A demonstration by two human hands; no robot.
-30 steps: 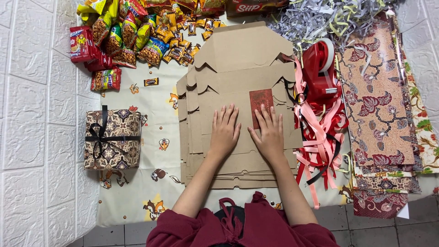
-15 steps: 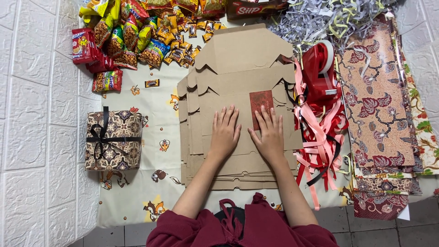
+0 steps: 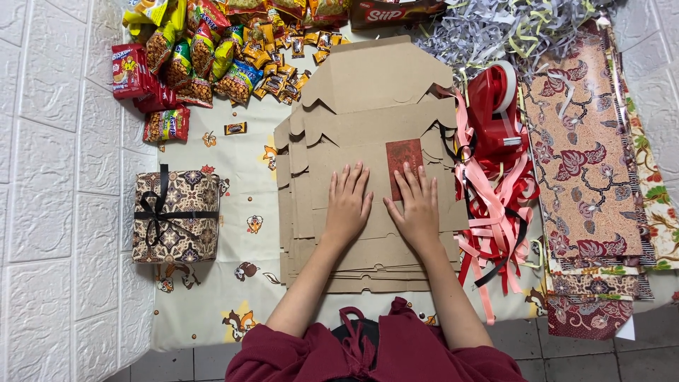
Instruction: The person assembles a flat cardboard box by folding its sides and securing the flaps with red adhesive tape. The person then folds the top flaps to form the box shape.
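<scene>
White bumpy wall panels run down the left side, and a pale cloth (image 3: 240,184) with little cartoon animals covers the floor.

On the middle of the cloth lies a stack of flat brown cardboard boxes (image 3: 375,85), not folded up yet. A small dark red card (image 3: 403,157) sits on the top sheet. The left hand (image 3: 348,205) lies flat on the cardboard, fingers spread, grasping nothing. The right hand (image 3: 417,209) lies flat just beside it, its grip released too, with its fingertips touching the bottom of the red card.

It looks like the hands are pressing the top sheet down flat. To lift that sheet, the fingers would need to curl under an edge, because flat palms cannot pick it up.

Right of the stack is a messy pile of pink and red ribbons (image 3: 495,226) and a red tape dispenser (image 3: 495,113). Past those lie sheets of flowery wrapping paper (image 3: 583,155). Shredded paper (image 3: 509,28) is heaped at the top right. Bright snack packets (image 3: 191,56) fill the top left. A wrapped gift box (image 3: 175,216) tied with black ribbon sits on the left, well apart from the hands.
</scene>
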